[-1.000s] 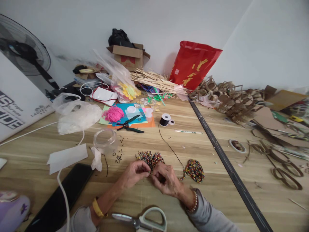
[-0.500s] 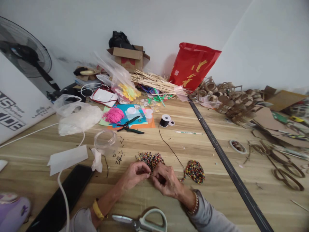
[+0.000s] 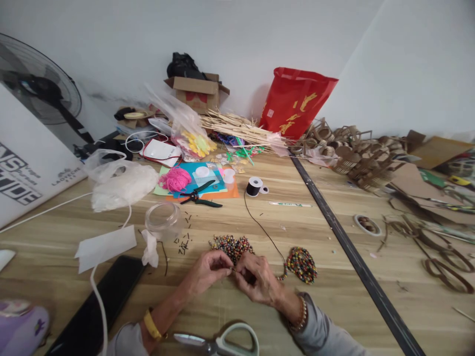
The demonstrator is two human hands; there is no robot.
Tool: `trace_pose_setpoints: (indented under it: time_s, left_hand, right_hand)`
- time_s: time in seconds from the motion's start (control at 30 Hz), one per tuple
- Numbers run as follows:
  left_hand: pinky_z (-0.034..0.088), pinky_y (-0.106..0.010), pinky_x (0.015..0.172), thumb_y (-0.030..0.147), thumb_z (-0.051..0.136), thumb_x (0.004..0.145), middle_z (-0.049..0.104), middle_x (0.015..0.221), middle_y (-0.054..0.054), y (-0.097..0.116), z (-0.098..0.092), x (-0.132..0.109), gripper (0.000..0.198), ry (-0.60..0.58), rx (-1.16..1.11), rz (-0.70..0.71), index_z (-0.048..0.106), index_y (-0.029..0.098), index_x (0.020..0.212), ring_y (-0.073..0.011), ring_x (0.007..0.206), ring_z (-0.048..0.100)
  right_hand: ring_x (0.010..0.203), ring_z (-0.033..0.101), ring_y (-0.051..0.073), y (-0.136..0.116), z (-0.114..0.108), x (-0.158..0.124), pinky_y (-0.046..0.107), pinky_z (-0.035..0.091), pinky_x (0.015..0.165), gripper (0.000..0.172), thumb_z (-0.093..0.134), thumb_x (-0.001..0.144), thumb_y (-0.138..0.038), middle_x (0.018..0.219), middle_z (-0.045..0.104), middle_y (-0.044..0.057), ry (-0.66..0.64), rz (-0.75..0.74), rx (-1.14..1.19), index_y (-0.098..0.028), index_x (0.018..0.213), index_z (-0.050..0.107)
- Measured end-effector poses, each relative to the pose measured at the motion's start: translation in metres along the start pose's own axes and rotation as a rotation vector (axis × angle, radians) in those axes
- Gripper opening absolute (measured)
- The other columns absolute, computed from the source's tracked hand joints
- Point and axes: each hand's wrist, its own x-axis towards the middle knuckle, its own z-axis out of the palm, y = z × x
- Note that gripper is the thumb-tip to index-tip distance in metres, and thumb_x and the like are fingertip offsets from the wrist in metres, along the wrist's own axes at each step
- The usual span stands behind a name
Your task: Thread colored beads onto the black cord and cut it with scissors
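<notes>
My left hand and my right hand meet fingertip to fingertip over the wood table. Between them is a tiny dark piece that looks like a bead, pinched by my left thumb and finger. The fingers of my right hand are closed on a thin black cord, its end mostly hidden. Just behind my hands lies a heap of loose multicoloured beads. To the right is a coiled string of beads. From there the cord runs back to a black spool.
Scissors lie at the near edge between my forearms. Left are a black phone-like slab, a clear round container and small dark offcuts. Farther back are pruning pliers and pink yarn. A dark strip crosses the table at right.
The view has shifted slightly, so things sit a little lower. Both hands keep nearly the same pinch, with only slight finger movement.
</notes>
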Motion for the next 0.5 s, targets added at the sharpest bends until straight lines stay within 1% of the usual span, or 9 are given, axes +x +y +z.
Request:
trace_pose_setpoints:
  time_s: [0.5]
  left_hand:
    - [0.039,-0.023,0.060,0.020,0.074,0.062,0.062,0.064,0.001,-0.0024,-0.0004,0.0013,0.014,-0.001,-0.016,0.029,0.066,0.012,0.070,-0.0131,0.063,0.054]
  right_hand:
    - [0.056,0.045,0.012,0.0011,0.0015,-0.0009,0.023,0.032,0.051,0.008,0.051,0.081,-0.013,0.064,0.049,0.000,-0.010,-0.001,-0.006,-0.019,0.076,0.050]
